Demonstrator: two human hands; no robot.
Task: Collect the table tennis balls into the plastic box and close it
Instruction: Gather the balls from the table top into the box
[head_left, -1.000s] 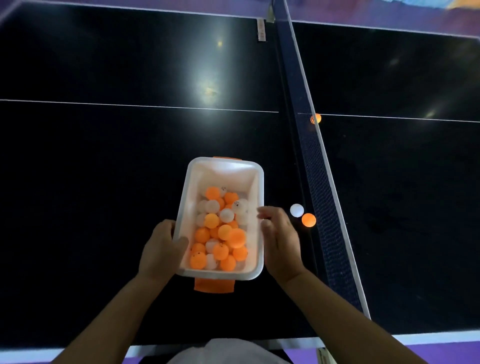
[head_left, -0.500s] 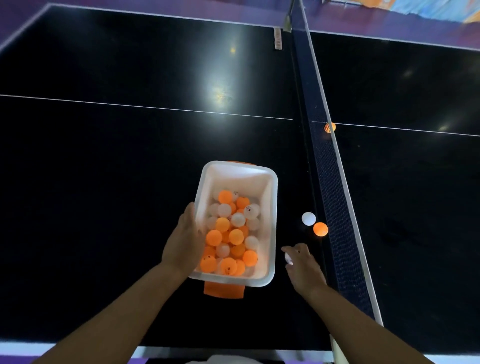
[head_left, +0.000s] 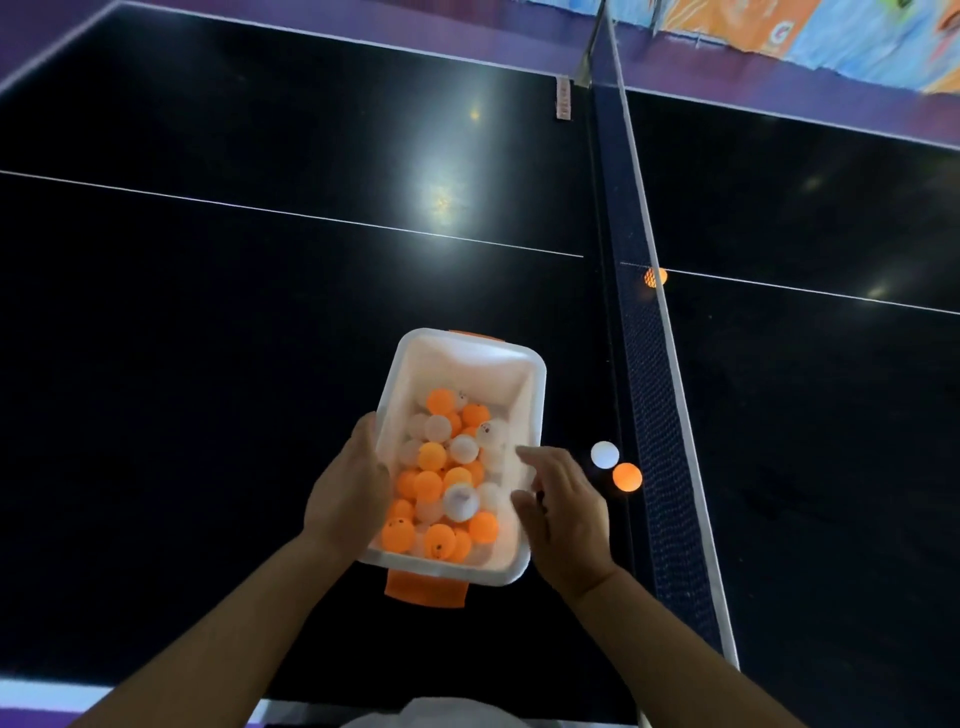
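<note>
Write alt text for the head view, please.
A left hand grips a white box of orange and white balls; the right hand hovers at its right rim. A white ball and an orange ball lie on the table by the net, a third ball beyond it.

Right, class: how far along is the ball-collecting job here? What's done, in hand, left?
Done: many orange and white balls lie in the plastic box. In hand: the left hand grips the box's left wall; the right hand hovers at its right rim, holding nothing visible. Left: a white ball and an orange ball beside the net, a far orange ball beyond it, then closing the box.
</note>
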